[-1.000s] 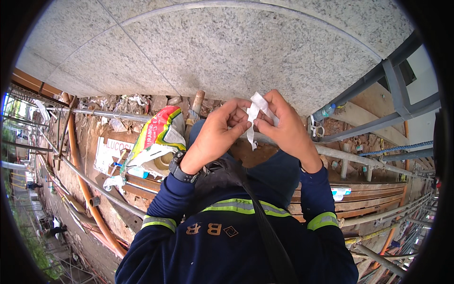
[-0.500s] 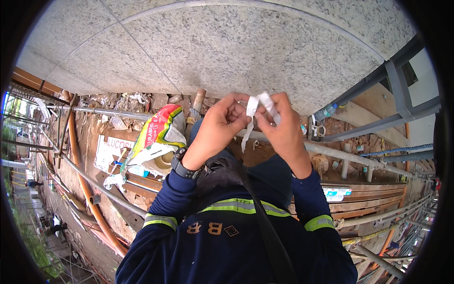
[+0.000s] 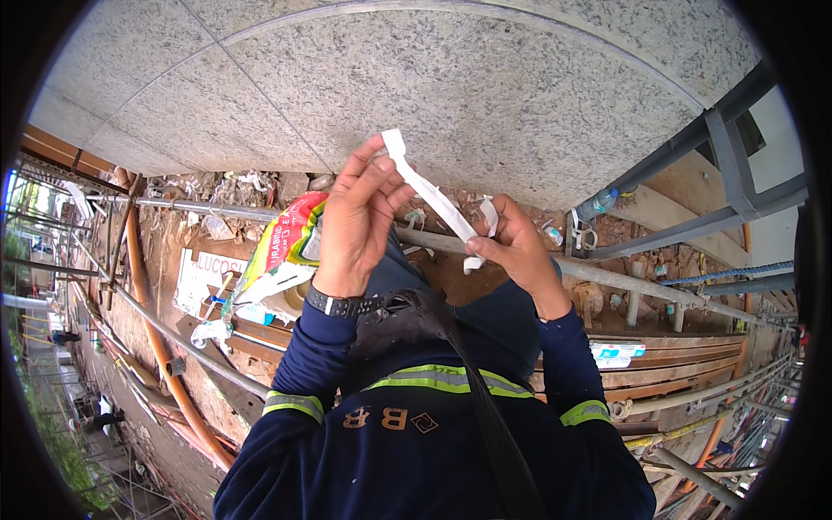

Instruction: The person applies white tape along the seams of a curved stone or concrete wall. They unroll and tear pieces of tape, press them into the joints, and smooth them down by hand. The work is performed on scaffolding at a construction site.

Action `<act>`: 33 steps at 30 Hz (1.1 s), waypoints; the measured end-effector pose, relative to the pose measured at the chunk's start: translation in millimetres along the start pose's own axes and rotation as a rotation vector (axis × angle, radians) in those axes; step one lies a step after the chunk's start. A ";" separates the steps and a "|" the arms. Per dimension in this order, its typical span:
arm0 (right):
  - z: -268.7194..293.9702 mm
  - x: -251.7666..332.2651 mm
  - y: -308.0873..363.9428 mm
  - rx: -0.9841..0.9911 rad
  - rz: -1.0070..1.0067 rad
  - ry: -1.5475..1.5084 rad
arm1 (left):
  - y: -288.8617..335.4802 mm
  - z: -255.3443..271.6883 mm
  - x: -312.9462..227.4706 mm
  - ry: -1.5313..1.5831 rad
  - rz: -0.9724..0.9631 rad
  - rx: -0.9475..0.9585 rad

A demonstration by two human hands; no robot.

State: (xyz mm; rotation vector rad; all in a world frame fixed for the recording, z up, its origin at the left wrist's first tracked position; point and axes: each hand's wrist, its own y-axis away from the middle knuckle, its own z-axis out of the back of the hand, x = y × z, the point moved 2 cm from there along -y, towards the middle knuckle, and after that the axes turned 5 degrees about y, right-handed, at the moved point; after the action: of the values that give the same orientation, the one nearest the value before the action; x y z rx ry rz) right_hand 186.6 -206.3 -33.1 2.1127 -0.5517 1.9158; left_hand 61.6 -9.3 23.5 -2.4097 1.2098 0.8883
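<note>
A thin white strip [image 3: 442,206], like tape or paper backing, runs slantwise between my hands in front of the speckled grey wall. My left hand [image 3: 360,208] pinches its upper end by the fingertips. The other fingers are partly spread. Lower down, my right hand [image 3: 513,250] grips the other end between thumb and fingers, and short loose tails of the strip stick out around that grip. The strip looks fairly straight from hand to hand. A black watch band [image 3: 334,305] is on my left wrist.
A speckled panel [image 3: 433,95] fills the far side. A metal pipe [image 3: 624,279] crosses behind my hands. To the left lie a red, yellow and green plastic sack [image 3: 279,238] and an orange pipe [image 3: 147,295]. At right stand a grey metal frame [image 3: 732,165] and a plastic bottle [image 3: 596,205].
My hands have moved apart and drawn the bunched strip out into a long slanting length. My left hand went up and left; my right hand moved slightly down.
</note>
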 end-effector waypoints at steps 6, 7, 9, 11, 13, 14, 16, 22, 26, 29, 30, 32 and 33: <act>10.5 3.7 7.7 -0.093 -0.008 -0.014 | -4.7 14.2 -17.7 -0.006 -0.115 -0.073; 13.6 2.3 8.0 -0.113 0.013 -0.001 | -6.0 18.8 -19.0 0.008 -0.127 -0.073; 19.0 6.4 8.5 -0.134 0.032 0.055 | -7.4 22.2 -19.9 -0.014 -0.116 -0.062; 24.6 20.0 9.9 -0.165 0.038 0.106 | -6.4 18.5 -19.3 -0.010 -0.087 -0.046; 30.2 32.5 9.3 -0.189 0.031 0.125 | -3.6 15.6 -15.2 -0.115 -0.092 -0.019; 33.6 39.3 9.0 -0.213 0.029 0.165 | -2.0 12.2 -13.1 -0.157 -0.089 -0.007; 45.8 47.0 4.8 -0.271 0.017 0.255 | -1.7 9.9 -8.8 -0.224 -0.088 0.012; 130.8 39.5 12.1 -0.545 -0.020 0.545 | -2.3 30.6 -6.6 -0.447 -0.034 -0.009; 175.3 11.8 21.8 -0.676 0.014 0.477 | -8.2 63.2 4.9 -0.688 0.057 -0.099; 203.8 -11.0 20.5 -0.781 0.037 0.471 | -20.9 83.7 21.2 -0.806 0.143 -0.106; 215.0 -18.7 20.4 -0.804 0.013 0.490 | -27.2 99.1 30.1 -0.846 0.174 -0.114; 237.8 -31.8 23.3 -0.814 -0.113 0.771 | -42.4 122.1 46.9 -0.972 0.270 -0.018; 248.1 -39.9 22.9 -0.808 -0.178 0.909 | -48.8 135.0 56.0 -1.035 0.319 0.027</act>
State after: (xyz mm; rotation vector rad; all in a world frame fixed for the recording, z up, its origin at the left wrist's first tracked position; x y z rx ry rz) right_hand 397.7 -325.8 -102.7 0.6797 -0.7040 1.8381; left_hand 73.1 54.9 -116.1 -1.3291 1.1099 1.8465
